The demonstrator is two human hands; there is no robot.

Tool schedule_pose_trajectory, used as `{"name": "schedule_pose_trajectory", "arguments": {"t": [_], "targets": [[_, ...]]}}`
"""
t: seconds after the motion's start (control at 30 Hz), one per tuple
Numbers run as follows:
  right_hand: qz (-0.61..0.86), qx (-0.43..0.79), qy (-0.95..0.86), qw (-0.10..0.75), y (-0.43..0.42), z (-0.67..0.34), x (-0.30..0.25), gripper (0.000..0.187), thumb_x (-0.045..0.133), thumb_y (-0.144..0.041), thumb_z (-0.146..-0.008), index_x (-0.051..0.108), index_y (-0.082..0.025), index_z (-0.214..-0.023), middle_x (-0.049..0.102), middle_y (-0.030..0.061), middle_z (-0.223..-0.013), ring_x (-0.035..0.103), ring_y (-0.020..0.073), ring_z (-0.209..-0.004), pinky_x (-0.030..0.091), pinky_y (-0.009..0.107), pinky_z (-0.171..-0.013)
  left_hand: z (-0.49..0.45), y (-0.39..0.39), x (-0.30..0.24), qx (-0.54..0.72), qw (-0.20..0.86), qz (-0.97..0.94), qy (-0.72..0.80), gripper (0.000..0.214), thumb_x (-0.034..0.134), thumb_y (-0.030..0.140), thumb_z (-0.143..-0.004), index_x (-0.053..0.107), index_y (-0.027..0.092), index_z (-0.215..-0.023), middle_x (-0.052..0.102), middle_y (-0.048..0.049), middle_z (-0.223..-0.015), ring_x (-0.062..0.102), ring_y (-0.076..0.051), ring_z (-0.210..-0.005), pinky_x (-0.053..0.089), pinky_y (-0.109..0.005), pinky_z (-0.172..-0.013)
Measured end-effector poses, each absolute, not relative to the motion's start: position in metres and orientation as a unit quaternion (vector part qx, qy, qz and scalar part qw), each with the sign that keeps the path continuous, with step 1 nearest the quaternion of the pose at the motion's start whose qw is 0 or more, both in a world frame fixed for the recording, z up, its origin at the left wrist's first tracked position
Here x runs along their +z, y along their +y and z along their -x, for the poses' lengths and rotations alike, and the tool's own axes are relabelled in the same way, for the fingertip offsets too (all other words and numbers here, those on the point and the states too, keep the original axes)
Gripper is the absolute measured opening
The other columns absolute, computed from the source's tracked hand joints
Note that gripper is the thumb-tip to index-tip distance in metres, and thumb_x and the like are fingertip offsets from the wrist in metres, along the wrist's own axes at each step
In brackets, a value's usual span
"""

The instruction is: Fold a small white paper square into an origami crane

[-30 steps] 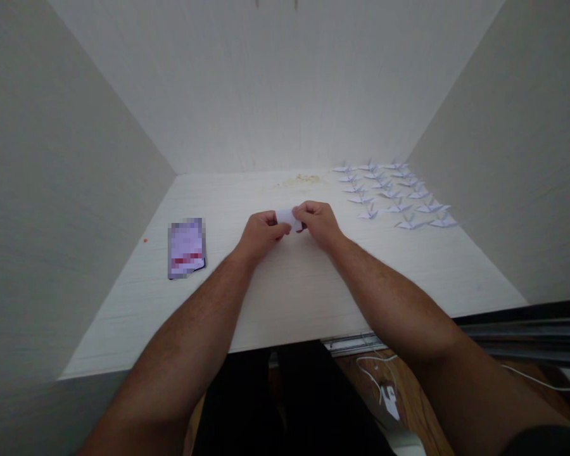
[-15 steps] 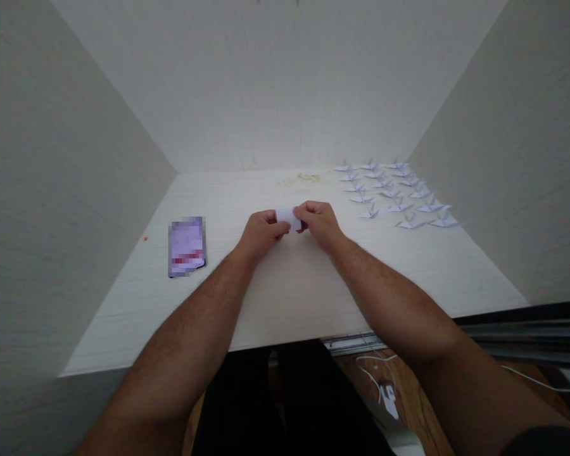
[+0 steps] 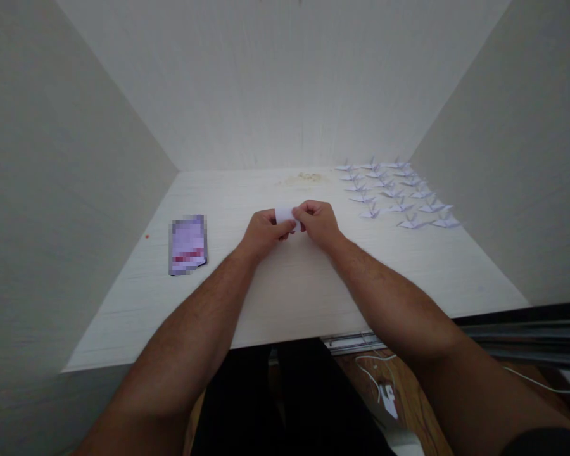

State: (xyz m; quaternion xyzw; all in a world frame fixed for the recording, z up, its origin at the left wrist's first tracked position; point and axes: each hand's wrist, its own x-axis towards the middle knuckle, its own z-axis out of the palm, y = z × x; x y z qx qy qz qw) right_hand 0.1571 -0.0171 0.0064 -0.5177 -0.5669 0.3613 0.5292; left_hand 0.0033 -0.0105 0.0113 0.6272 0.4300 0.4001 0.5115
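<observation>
A small piece of white folded paper [image 3: 284, 215] is held up between my two hands, above the middle of the table. My left hand [image 3: 262, 233] pinches its left side, the thumb lying across the front. At the paper's right edge my right hand [image 3: 317, 221] grips with thumb and index finger. The fingertips behind the paper are partly hidden. Off to the right, several white paper cranes [image 3: 399, 206] stand in rows on the white table [image 3: 280, 297].
A blurred-out flat purple and white item [image 3: 189, 244] lies at the left, with a tiny orange speck [image 3: 147, 237] beside it. Yellowish marks [image 3: 308, 177] show near the back wall. Walls enclose three sides. A white power strip [image 3: 388, 400] with cables is on the floor below.
My left thumb has slid slightly right over the paper, and the lower flap near the right fingers now looks flatter. Both hands stay in about the same place.
</observation>
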Motion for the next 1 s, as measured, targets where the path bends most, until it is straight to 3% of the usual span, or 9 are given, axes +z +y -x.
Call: {"name": "schedule_pose_trajectory", "arguments": {"t": [0.2,0.33,0.6,1.0], "targets": [[0.528,0.394,-0.535,0.529,-0.017,-0.157,0.008,0.025,0.064,-0.035,-0.079,0.057,-0.018,-0.060,0.055,-0.0035,-0.046,0.044,0.0082,-0.043,0.034,0.022,-0.046,-0.003,-0.010,0.008,0.401,0.499,-0.616,0.459,0.015,0.073,0.025,-0.066,0.064,0.014,-0.067,0.054,0.0030,-0.051,0.041,-0.007,-0.044,0.027,-0.022,-0.044],[0.508,0.418,-0.529,0.535,-0.015,-0.159,0.007,0.020,0.071,-0.034,-0.072,0.060,-0.018,-0.067,0.058,-0.0032,-0.050,0.050,0.0092,-0.046,0.038,0.022,-0.049,-0.003,-0.003,0.001,0.491,0.496,-0.547,0.462,0.020,0.071,0.025,-0.066,0.055,0.017,-0.059,0.050,0.0042,-0.048,0.040,-0.007,-0.042,0.027,-0.022,-0.043],[0.525,0.423,-0.602,0.428,-0.022,-0.154,0.010,0.020,0.066,-0.027,-0.074,0.055,-0.018,-0.060,0.056,-0.0028,-0.046,0.047,0.0088,-0.044,0.034,0.022,-0.046,-0.006,0.001,0.000,0.562,0.514,-0.482,0.435,0.018,0.070,0.028,-0.068,0.057,0.017,-0.065,0.051,0.0043,-0.050,0.043,-0.007,-0.045,0.031,-0.021,-0.044],[0.505,0.427,-0.603,0.446,-0.021,-0.152,0.007,0.022,0.066,-0.032,-0.073,0.054,-0.019,-0.061,0.057,-0.0030,-0.049,0.047,0.0085,-0.044,0.034,0.022,-0.046,-0.006,-0.001,0.003,0.588,0.513,-0.453,0.430,0.018,0.072,0.026,-0.065,0.057,0.017,-0.064,0.048,0.0058,-0.047,0.039,-0.006,-0.041,0.027,-0.020,-0.042]]}}
